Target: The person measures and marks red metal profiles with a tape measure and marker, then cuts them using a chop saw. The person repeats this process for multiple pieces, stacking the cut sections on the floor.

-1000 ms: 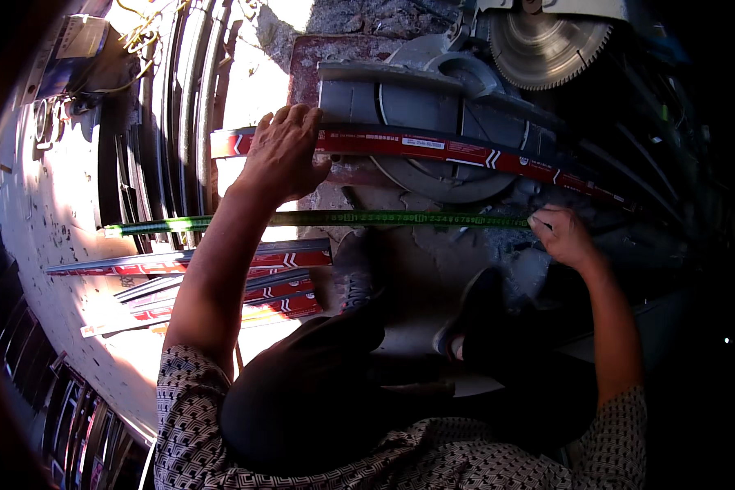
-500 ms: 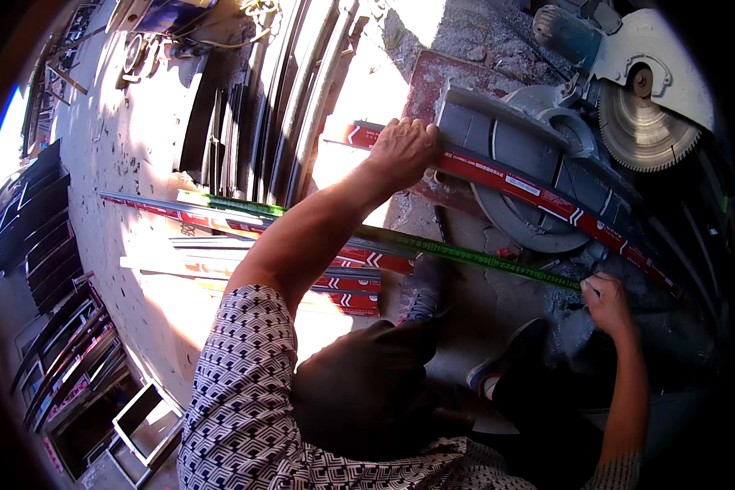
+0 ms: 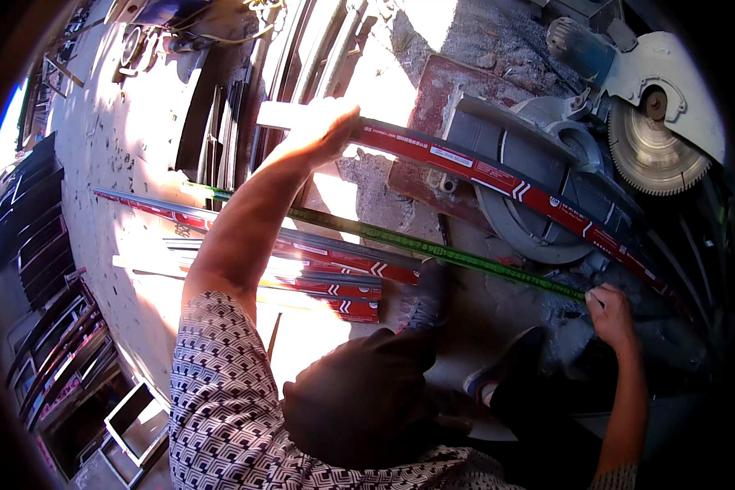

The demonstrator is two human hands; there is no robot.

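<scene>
My left hand [image 3: 332,128] is wrapped round a long bar covered in red printed film [image 3: 482,170], near the bar's bare pale left end. That bar slants down to the right across the bed of a miter saw [image 3: 535,192]. Lower down, my right hand [image 3: 612,314] pinches the right end of a long, narrow green strip [image 3: 465,259] with dark marks along it. The strip runs up to the left, passes beneath my left forearm and shows again beyond it. Both hands' fingertips are partly hidden.
The toothed round saw blade [image 3: 657,155] stands raised, bare at its lower edge. Several red-wrapped bars [image 3: 343,306] lie on the floor below the green strip. Dark bars [image 3: 302,49] lie beyond my left hand. White frames [image 3: 135,416] stand at lower left.
My left hand has moved left, and the red-wrapped bar has slid left with it along the saw bed. My right hand keeps nearly the same place on the green strip.
</scene>
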